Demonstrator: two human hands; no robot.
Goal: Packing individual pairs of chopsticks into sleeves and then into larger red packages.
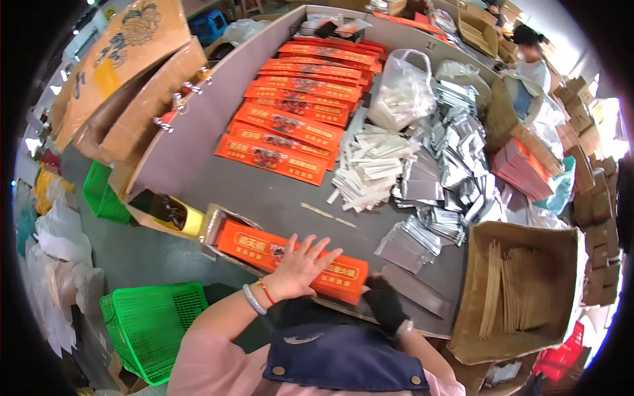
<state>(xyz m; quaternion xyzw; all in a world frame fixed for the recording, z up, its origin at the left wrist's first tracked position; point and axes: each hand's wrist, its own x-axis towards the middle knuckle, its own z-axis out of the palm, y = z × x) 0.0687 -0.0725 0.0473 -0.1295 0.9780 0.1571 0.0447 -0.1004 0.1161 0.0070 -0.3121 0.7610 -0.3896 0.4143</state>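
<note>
A stack of long orange printed paper packets [342,280] lies along the front edge of the table, its left end inside a narrow cardboard tray [212,230]. My left hand [300,269] rests flat on top of the stack, fingers spread. At the stack's right end is my right hand [386,306], in a black glove; its fingers are dark and partly hidden, so I cannot make out a grip. Just right of that hand lies a long, clear plastic sleeve [416,292] on the grey tabletop [264,198].
Rows of orange packets [290,115] cover the back left. White paper-wrapped strips [373,162], a clear bag [404,89] and silver sachets [465,155] sit at the right. A carton of wooden sticks [472,336] stands front right, a green basket [155,330] lower left.
</note>
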